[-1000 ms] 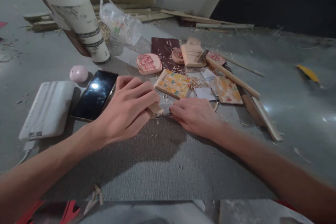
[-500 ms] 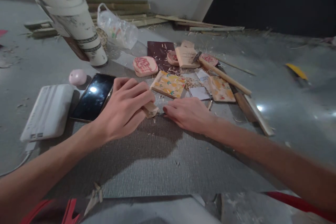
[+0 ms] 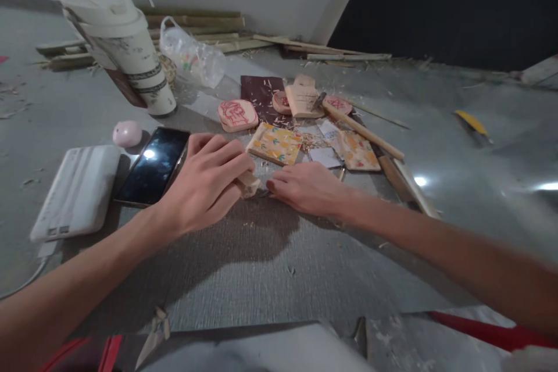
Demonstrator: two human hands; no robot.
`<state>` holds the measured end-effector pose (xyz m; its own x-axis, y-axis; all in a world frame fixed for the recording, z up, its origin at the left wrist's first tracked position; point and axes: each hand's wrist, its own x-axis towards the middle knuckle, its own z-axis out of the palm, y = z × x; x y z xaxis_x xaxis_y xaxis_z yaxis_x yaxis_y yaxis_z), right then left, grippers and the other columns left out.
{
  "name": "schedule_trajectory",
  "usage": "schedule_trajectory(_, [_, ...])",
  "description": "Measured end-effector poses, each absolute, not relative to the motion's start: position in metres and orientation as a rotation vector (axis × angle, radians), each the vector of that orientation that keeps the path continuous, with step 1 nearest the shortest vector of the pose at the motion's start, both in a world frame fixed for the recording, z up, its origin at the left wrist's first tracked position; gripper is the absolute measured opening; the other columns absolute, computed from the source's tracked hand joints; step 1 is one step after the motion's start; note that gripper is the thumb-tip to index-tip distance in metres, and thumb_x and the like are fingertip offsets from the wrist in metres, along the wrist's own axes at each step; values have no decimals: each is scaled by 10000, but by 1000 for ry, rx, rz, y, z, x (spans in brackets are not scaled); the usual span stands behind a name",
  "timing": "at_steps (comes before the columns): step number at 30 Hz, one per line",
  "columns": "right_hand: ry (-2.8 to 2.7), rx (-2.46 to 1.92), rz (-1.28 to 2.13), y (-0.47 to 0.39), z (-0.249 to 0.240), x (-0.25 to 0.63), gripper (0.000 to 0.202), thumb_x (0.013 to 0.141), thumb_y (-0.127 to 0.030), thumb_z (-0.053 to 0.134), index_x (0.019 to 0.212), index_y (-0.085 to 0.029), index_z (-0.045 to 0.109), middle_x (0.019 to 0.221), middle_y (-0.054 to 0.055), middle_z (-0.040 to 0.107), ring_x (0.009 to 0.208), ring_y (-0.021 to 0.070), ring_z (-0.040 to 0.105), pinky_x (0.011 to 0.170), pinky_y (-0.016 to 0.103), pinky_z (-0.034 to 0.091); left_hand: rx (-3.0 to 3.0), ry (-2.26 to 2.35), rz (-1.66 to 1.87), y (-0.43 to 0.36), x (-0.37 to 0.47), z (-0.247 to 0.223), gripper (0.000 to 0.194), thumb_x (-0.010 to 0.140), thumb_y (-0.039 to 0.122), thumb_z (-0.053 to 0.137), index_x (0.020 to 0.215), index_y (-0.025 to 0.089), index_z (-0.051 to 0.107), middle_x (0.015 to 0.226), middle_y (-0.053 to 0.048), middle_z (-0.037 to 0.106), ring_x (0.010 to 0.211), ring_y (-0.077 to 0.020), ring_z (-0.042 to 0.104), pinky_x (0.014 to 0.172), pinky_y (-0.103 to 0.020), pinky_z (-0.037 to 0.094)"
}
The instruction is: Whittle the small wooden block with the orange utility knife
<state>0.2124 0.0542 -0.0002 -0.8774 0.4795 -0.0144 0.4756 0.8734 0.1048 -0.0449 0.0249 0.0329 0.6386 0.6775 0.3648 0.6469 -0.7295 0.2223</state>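
Both hands have drifted slightly left and closer together since a second ago, and the view has tipped so the tall cup sits lower in frame; nothing on the table itself has shifted. At the centre, the small wood block (image 3: 248, 183) lies on the grey mat (image 3: 244, 267), pinned under the left hand (image 3: 204, 183), whose grip is clamped over it, probably to steady it against a cutting push. The right hand (image 3: 307, 188) lies low just beside it, fingers closed together around what seems a thin tool whose tip (image 3: 262, 192) meets the block; the tool itself is mostly hidden. Fresh shavings (image 3: 250, 224) lie under the hands.

Just behind are two printed cards (image 3: 274, 143), three red-marked carved pieces (image 3: 238, 114), one pale slab (image 3: 303, 100) and one long-handled hammer (image 3: 361, 129), kept within reach. To the left lie one phone (image 3: 152, 165), one white power bank (image 3: 76, 189), one pink ball (image 3: 127, 133), one lidded cup (image 3: 126, 49) and one plastic bag (image 3: 192, 58).
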Motion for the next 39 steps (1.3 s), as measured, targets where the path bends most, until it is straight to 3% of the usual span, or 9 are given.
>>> schedule_trajectory(6, [3170, 821, 236, 56, -7, 219, 409, 1141, -393, 351, 965, -188, 657, 904, 49, 707, 776, 179, 561, 650, 344, 254, 2777, 1079, 689, 26, -45, 34, 157, 965, 133, 380, 890, 214, 491, 883, -51, 565, 840, -247, 450, 835, -442, 289])
schedule_trajectory(27, [2978, 760, 86, 54, 1, 209, 217, 1127, -283, 434, 1052, -186, 614, 912, 40, 711, 777, 167, 625, 563, 344, 181, 2784, 1161, 654, 24, -45, 33, 113, 915, 118, 418, 869, 211, 463, 902, -53, 549, 864, -238, 443, 858, -454, 309])
schedule_trajectory(39, [2914, 693, 99, 55, 10, 205, 227, 1120, -224, 401, 1107, -167, 619, 902, 46, 697, 686, 147, 554, 551, 334, 171, 2826, 1203, 620, 23, -45, 32, 103, 924, 133, 444, 928, 211, 511, 948, -60, 600, 906, -251, 494, 866, -443, 324])
